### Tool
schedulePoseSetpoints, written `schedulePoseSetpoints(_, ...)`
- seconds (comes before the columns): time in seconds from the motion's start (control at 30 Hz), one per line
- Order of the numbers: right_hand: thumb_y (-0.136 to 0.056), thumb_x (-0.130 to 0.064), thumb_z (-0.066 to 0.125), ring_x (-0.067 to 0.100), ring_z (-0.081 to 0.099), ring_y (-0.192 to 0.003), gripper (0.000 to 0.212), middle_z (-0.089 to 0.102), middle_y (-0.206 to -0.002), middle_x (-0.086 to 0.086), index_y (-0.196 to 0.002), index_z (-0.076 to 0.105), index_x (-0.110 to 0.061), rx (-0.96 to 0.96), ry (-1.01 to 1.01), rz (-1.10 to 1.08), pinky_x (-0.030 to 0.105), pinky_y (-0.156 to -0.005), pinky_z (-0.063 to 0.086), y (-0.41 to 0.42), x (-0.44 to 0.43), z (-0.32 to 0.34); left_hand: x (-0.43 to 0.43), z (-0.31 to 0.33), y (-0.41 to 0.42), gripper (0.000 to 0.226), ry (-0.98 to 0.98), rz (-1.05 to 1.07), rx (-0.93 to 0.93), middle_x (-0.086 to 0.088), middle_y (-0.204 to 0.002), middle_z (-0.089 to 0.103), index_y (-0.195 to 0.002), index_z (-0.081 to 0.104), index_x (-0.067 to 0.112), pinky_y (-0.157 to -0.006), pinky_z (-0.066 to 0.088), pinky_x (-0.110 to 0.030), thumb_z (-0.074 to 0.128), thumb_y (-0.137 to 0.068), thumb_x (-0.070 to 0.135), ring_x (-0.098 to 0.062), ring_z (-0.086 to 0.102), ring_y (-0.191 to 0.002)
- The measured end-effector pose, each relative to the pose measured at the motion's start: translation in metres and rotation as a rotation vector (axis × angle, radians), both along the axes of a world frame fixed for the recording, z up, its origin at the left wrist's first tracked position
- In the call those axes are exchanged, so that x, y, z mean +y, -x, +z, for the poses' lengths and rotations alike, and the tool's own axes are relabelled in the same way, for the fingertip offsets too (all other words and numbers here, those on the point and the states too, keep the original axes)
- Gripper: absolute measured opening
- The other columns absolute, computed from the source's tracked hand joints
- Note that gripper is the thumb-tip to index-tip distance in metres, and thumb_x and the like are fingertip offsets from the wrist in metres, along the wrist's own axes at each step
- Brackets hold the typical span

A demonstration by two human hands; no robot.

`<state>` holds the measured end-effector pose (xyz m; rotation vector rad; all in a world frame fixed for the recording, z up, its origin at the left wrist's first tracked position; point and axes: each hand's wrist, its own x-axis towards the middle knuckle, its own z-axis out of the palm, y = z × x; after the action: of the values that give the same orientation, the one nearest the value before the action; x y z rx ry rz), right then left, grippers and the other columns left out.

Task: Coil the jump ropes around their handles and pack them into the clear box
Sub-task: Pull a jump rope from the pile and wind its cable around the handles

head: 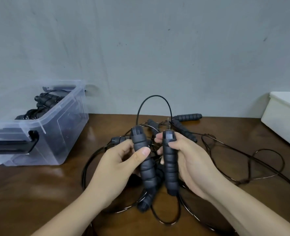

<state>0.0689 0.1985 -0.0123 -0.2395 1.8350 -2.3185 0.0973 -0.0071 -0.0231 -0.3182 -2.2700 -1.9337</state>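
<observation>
the left hand (117, 167) is curled round one black foam handle (148, 174), its thumb pressed across the front near the top. the right hand (190, 166) grips a second handle (169, 167), fingers wrapped behind it. both handles stand roughly upright, side by side, close but apart, and a short arc of black rope (155, 96) loops from one top to the other. under the hands, spare handles (188, 117) and a loose tangle of thin cord (243, 159) lie on the brown wooden table (38, 184). the clear box (69, 133) sits at the left against the pale grey wall (141, 48), with coiled ropes (44, 103) already inside. a white container (283, 116) stands at the right edge.
</observation>
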Motion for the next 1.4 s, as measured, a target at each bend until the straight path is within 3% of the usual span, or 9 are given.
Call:
schedulePoseSetpoints(0.13, -0.107, -0.037, 0.063, 0.014, 0.07, -0.124, 0.029, 0.074, -0.131, -0.008, -0.135, 0.066, -0.038, 0.22, -0.313, 0.009, 0.044, -0.108, 0.053, -0.024, 0.008, -0.015, 0.008, -0.014, -0.006, 0.028, -0.033, -0.062, -0.08, -0.012, -0.099, 0.076, -0.11, 0.078, 0.017, -0.069, 0.063, -0.033, 0.071, -0.093, 0.039, -0.025, 0.076, -0.09)
schedulePoseSetpoints(0.33, -0.094, -0.039, 0.077, 0.036, 0.075, -0.099, 0.033, 0.078, -0.101, 0.012, -0.11, 0.056, -0.018, 0.236, -0.248, -0.234, 0.063, -0.092, 0.06, -0.042, 0.009, -0.029, 0.018, -0.029, -0.013, 0.029, 0.031, -0.101, -0.084, -0.002, -0.086, 0.074, -0.111, 0.074, 0.027, -0.066, 0.063, -0.033, 0.078, -0.086, 0.04, -0.021, 0.075, -0.086)
schedulePoseSetpoints(0.5, -0.102, -0.039, 0.068, 0.019, 0.074, -0.11, 0.026, 0.077, -0.115, 0.001, -0.125, 0.062, -0.027, 0.247, -0.27, -0.157, 0.045, -0.099, 0.057, -0.048, 0.005, -0.03, 0.019, -0.034, -0.011, 0.04, -0.008, -0.054, -0.09, -0.008, -0.089, 0.077, -0.118, 0.07, 0.028, -0.075, 0.066, -0.044, 0.08, -0.084, 0.045, -0.025, 0.078, -0.085)
schedulePoseSetpoints(0.73, -0.102, -0.037, 0.073, 0.003, 0.064, -0.131, 0.06, 0.068, -0.14, -0.022, -0.153, 0.047, -0.054, 0.359, -0.543, 0.004, 0.04, -0.114, 0.051, -0.044, 0.012, -0.025, 0.013, -0.028, -0.006, 0.036, -0.144, -0.014, -0.186, -0.01, -0.085, 0.073, -0.115, 0.072, 0.018, -0.076, 0.064, -0.033, 0.078, -0.087, 0.04, -0.02, 0.074, -0.082)
schedulePoseSetpoints(0.9, -0.074, -0.054, 0.095, 0.0, 0.06, -0.12, 0.102, 0.061, -0.119, -0.025, -0.16, 0.038, -0.055, 0.512, -0.854, -0.026, 0.011, -0.096, 0.043, -0.042, 0.019, -0.028, 0.015, -0.023, -0.014, 0.036, 0.064, 0.052, -0.048, -0.002, -0.086, 0.08, -0.112, 0.067, 0.022, -0.077, 0.066, -0.041, 0.086, -0.084, 0.036, -0.017, 0.079, -0.083)
schedulePoseSetpoints(1.03, -0.088, -0.043, 0.084, 0.0, 0.06, -0.12, 0.093, 0.06, -0.127, -0.023, -0.165, 0.032, -0.039, 0.57, -0.938, -0.129, 0.016, -0.097, 0.05, -0.042, 0.012, -0.035, 0.017, -0.02, -0.016, 0.034, 0.132, 0.058, 0.014, 0.008, -0.092, 0.081, -0.108, 0.068, 0.028, -0.084, 0.064, -0.043, 0.081, -0.086, 0.05, -0.011, 0.079, -0.087)
schedulePoseSetpoints(1.1, -0.086, -0.037, 0.085, -0.001, 0.066, -0.112, 0.076, 0.066, -0.124, -0.022, -0.149, 0.041, -0.035, 0.544, -0.902, -0.152, 0.023, -0.091, 0.057, -0.039, 0.015, -0.033, 0.015, -0.018, -0.014, 0.027, 0.191, 0.112, 0.077, 0.01, -0.089, 0.08, -0.101, 0.071, 0.029, -0.082, 0.064, -0.044, 0.07, -0.092, 0.054, -0.009, 0.078, -0.085)
schedulePoseSetpoints(1.27, -0.083, -0.027, 0.087, 0.007, 0.072, -0.092, 0.058, 0.074, -0.101, -0.011, -0.126, 0.048, -0.034, 0.503, -0.892, -0.084, 0.03, -0.079, 0.057, -0.034, 0.034, -0.026, 0.002, -0.003, 0.001, 0.019, 0.447, 0.382, 0.519, 0.003, -0.107, 0.064, -0.104, 0.068, 0.016, -0.089, 0.051, -0.026, 0.066, -0.103, 0.035, -0.009, 0.063, -0.104)
schedulePoseSetpoints(1.4, -0.079, -0.022, 0.086, 0.01, 0.071, -0.095, 0.056, 0.073, -0.103, -0.012, -0.123, 0.054, -0.034, 0.552, -0.892, 0.005, 0.038, -0.081, 0.059, -0.038, 0.037, -0.021, -0.002, -0.006, 0.014, 0.026, 0.661, 0.172, 0.631, 0.008, -0.123, 0.068, -0.114, 0.072, 0.015, -0.11, 0.043, -0.043, 0.051, -0.107, 0.03, -0.011, 0.057, -0.13)
